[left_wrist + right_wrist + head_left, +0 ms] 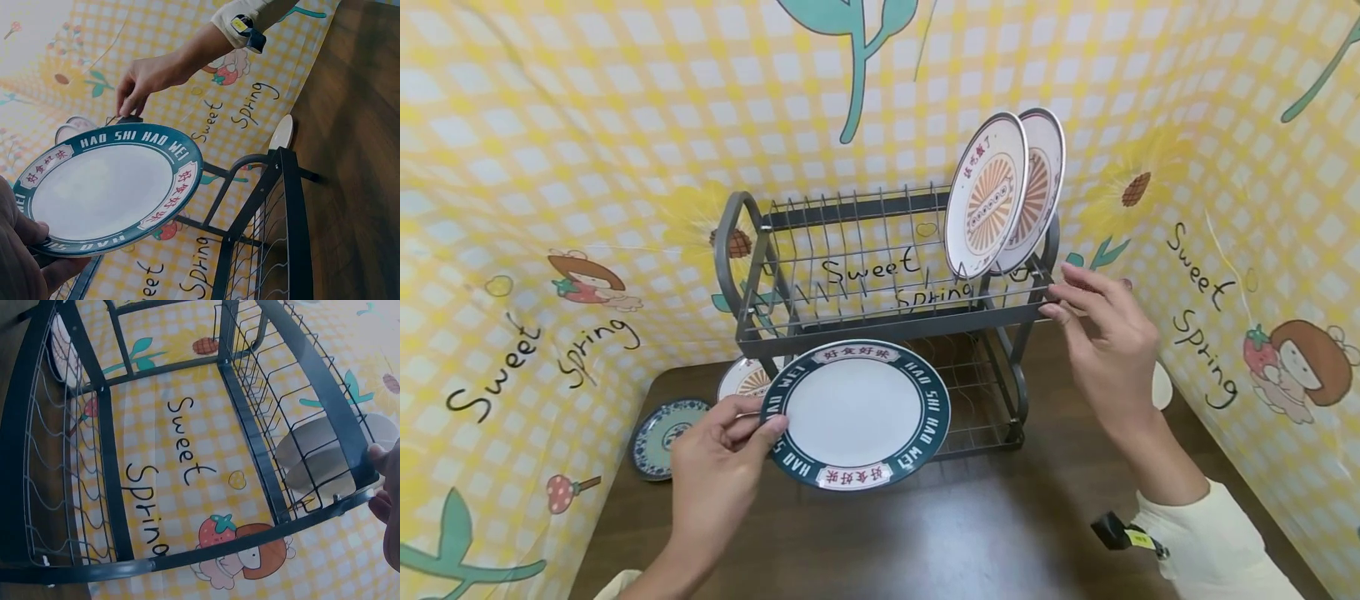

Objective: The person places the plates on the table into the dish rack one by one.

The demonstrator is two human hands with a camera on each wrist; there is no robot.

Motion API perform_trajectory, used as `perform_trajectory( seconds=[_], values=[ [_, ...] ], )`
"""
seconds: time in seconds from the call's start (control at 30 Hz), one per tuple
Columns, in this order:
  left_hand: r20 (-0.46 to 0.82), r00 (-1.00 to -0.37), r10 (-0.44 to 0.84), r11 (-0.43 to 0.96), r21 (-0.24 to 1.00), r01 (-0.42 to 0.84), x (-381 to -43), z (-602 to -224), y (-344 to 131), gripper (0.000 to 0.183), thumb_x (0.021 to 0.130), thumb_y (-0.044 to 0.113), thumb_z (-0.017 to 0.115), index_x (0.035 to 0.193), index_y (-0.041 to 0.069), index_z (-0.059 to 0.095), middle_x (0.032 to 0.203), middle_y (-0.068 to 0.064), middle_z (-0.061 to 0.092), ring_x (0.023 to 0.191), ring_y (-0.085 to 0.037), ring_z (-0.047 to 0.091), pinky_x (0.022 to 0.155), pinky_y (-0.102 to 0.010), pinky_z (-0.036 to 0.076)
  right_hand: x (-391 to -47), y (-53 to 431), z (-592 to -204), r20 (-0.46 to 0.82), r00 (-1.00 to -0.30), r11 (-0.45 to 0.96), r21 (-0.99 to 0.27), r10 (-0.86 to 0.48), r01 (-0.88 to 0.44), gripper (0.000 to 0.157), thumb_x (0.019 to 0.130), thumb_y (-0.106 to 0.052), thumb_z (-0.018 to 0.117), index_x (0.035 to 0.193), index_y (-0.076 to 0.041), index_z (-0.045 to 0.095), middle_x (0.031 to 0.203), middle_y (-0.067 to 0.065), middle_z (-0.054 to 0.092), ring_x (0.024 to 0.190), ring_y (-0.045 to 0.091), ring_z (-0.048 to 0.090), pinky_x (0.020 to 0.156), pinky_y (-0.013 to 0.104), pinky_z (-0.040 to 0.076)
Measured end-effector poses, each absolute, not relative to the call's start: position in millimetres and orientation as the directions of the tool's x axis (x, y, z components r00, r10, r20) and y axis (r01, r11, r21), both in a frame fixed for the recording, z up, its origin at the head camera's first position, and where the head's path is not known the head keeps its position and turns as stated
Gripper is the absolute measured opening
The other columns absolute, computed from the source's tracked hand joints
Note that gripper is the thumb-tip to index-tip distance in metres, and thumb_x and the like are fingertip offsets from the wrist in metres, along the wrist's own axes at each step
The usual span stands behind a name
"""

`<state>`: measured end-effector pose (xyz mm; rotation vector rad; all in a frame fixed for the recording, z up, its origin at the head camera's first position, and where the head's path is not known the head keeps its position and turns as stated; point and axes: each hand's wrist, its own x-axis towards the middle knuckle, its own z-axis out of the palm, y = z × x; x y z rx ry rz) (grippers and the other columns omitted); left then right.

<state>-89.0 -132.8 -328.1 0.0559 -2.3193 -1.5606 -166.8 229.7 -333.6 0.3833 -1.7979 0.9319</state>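
Observation:
My left hand point(718, 454) pinches the left rim of a white plate point(853, 414) with a dark green lettered border, thumb on top and fingers beneath. The plate is held face up, tilted, in front of the two-tier grey dish rack point(880, 321). At the rack's upper right front corner, my right hand point(1108, 346) grips the frame between thumb and fingers; the right wrist view shows the fingertips point(378, 456) there. Two white plates with orange sunburst centres, a front one point(987, 196) and one behind it point(1047, 158), stand upright in the top tier's right end.
Left of the rack, a blue-patterned plate point(662, 437) lies on the dark wooden table point(880, 542). A sunburst plate point(747, 379) shows partly behind the held plate. A pale round dish point(1161, 386) is partly hidden behind the right wrist. Yellow checked cloth point(625, 167) surrounds the table.

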Motion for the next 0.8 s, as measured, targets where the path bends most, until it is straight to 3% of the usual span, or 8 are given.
perform_trajectory(
  seconds=[0.13,0.23,0.33,0.43,0.53,0.67,0.8],
  values=[
    [0.235,-0.953,-0.193,0.364,0.919,0.153,-91.0,-326.5,-126.6,0.016,0.079,0.003,0.077,0.092,0.002,0.069,0.087,-0.013,0.075,0.077,-0.006,0.072,0.060,-0.016,0.056,-155.4,223.0,-330.4,0.890,-0.426,0.630,-0.428,0.166,-0.648,0.023,0.071,0.005,0.080,0.094,0.003,0.074,0.100,0.016,0.069,0.091,0.021,0.065,0.081,0.012,0.050],
    [0.221,-0.962,-0.163,0.338,0.928,0.156,-92.9,-326.0,-121.8,0.016,0.080,0.004,0.076,0.094,0.003,0.069,0.088,-0.012,0.075,0.079,-0.009,0.073,0.062,-0.018,0.058,-141.1,212.7,-330.7,0.811,-0.581,0.564,-0.512,0.069,-0.648,0.027,0.077,-0.001,0.077,0.103,0.000,0.070,0.096,0.011,0.069,0.086,0.011,0.064,0.078,0.013,0.052],
    [0.208,-0.970,-0.126,0.306,0.938,0.162,-94.2,-326.0,-116.3,0.016,0.081,0.006,0.075,0.095,0.004,0.068,0.090,-0.010,0.075,0.080,-0.012,0.073,0.065,-0.021,0.059,-122.3,199.8,-333.3,0.594,-0.804,0.464,-0.701,-0.041,-0.541,0.035,0.083,-0.011,0.075,0.115,-0.007,0.063,0.101,0.002,0.068,0.087,0.005,0.064,0.075,0.015,0.055],
    [0.185,-0.976,-0.112,0.279,0.949,0.148,-94.9,-325.7,-111.3,0.016,0.081,0.006,0.075,0.095,0.004,0.067,0.090,-0.010,0.076,0.080,-0.013,0.074,0.067,-0.023,0.059,-106.7,188.3,-336.6,0.405,-0.911,0.428,-0.812,-0.078,-0.397,0.040,0.084,-0.021,0.075,0.120,-0.014,0.059,0.103,-0.002,0.067,0.089,0.007,0.064,0.074,0.020,0.058],
    [0.143,-0.984,-0.107,0.257,0.960,0.112,-96.6,-324.4,-107.5,0.017,0.082,0.008,0.075,0.097,0.004,0.066,0.092,-0.009,0.076,0.080,-0.014,0.074,0.069,-0.023,0.060,-98.6,181.2,-339.3,0.315,-0.941,0.405,-0.850,-0.122,-0.337,0.037,0.084,-0.025,0.074,0.117,-0.016,0.060,0.095,-0.001,0.068,0.077,0.010,0.067,0.064,0.025,0.060],
    [0.100,-0.992,-0.080,0.236,0.969,0.079,-100.2,-322.2,-104.0,0.020,0.084,0.011,0.074,0.101,0.005,0.066,0.095,-0.009,0.075,0.082,-0.015,0.074,0.073,-0.025,0.060,-95.5,178.0,-340.4,0.286,-0.945,0.398,-0.857,-0.158,-0.326,0.023,0.088,-0.024,0.070,0.107,-0.014,0.063,0.082,0.001,0.068,0.061,0.012,0.065,0.052,0.026,0.057],
    [0.088,-0.995,-0.046,0.210,0.975,0.077,-102.6,-320.3,-101.4,0.020,0.084,0.010,0.073,0.102,0.005,0.066,0.095,-0.009,0.075,0.084,-0.016,0.074,0.074,-0.026,0.060,-93.9,178.8,-339.8,0.353,-0.928,0.443,-0.818,-0.118,-0.367,0.016,0.089,-0.022,0.069,0.101,-0.012,0.070,0.084,-0.001,0.067,0.067,0.008,0.063,0.057,0.022,0.058]
  ],
)
